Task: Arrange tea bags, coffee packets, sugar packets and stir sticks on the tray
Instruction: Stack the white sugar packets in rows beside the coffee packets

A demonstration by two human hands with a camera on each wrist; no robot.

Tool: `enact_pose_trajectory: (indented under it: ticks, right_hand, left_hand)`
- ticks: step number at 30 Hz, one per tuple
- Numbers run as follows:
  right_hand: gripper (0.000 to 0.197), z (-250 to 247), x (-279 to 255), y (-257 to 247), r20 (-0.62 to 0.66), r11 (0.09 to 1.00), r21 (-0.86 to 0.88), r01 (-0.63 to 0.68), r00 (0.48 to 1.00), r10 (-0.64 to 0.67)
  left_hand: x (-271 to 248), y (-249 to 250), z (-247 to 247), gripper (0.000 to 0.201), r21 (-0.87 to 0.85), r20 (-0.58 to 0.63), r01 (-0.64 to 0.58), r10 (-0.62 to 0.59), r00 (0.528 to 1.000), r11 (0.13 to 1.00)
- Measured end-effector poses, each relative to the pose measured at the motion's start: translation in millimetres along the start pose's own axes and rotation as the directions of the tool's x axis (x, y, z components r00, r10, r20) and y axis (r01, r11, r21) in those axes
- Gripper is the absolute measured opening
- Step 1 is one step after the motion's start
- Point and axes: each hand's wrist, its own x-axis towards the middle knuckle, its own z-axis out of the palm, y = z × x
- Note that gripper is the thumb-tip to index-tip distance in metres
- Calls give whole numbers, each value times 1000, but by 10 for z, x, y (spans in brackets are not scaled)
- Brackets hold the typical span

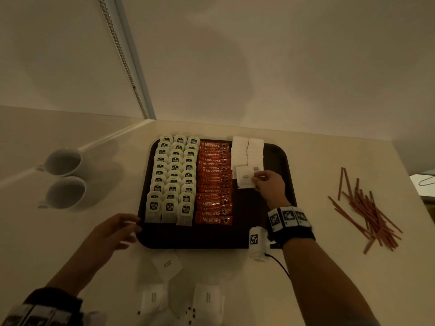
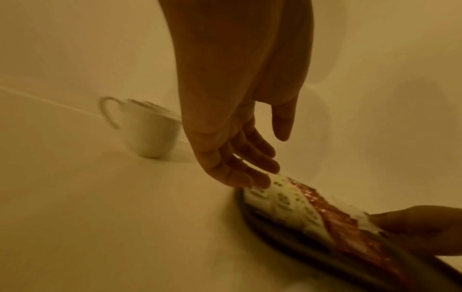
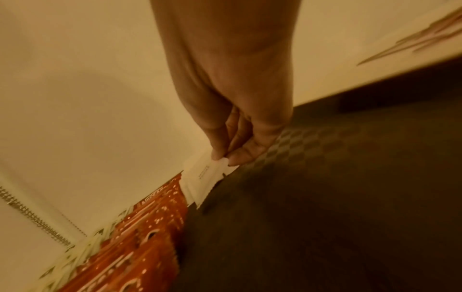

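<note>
Tea bags sit in three neat rows on the left part of the dark tray. Orange coffee packets lie in one long row just beside them, in the middle. White sugar packets are lined up in two short rows at the far right part of the tray.

The right hand is over the tray. Its thumb and fingertips pinch one sugar packet by its edge, at the near end of the sugar rows. The packet looks like it touches the ones under it, but the wrist view is blurry, so that is hard to be sure of.

The left hand is at the near left corner of the tray. Its fingers are loose and spread a little, and it holds nothing. The fingertips are right by the tray rim.

More sugar packets lie loose on the white counter, near the person. Brown stir sticks are in a messy pile on the counter, well apart from the tray on the right. Two white cups stand on the left.
</note>
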Motion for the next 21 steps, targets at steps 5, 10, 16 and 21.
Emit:
enact_pose_trajectory:
  ticks: [5, 10, 16, 21]
  right_hand:
    - [15, 159, 30, -40, -44, 999, 33, -19, 999, 20]
    - [19, 247, 33, -78, -86, 996, -79, 31, 996, -38]
    - [11, 291, -24, -65, -121, 974, -176, 143, 979, -165]
    - [9, 154, -481, -300, 82, 916, -70, 396, 917, -390]
  left_hand:
    - [-157, -270, -223, 18, -16, -32, 140, -140, 990, 990]
    - [-257, -524, -423, 19, -31, -109, 208, -210, 972, 978]
    - [-385, -638, -524, 19, -49, -144, 250, -255, 956, 967]
    - [-497, -651, -543, 19, -23, -158, 216, -216, 963, 976]
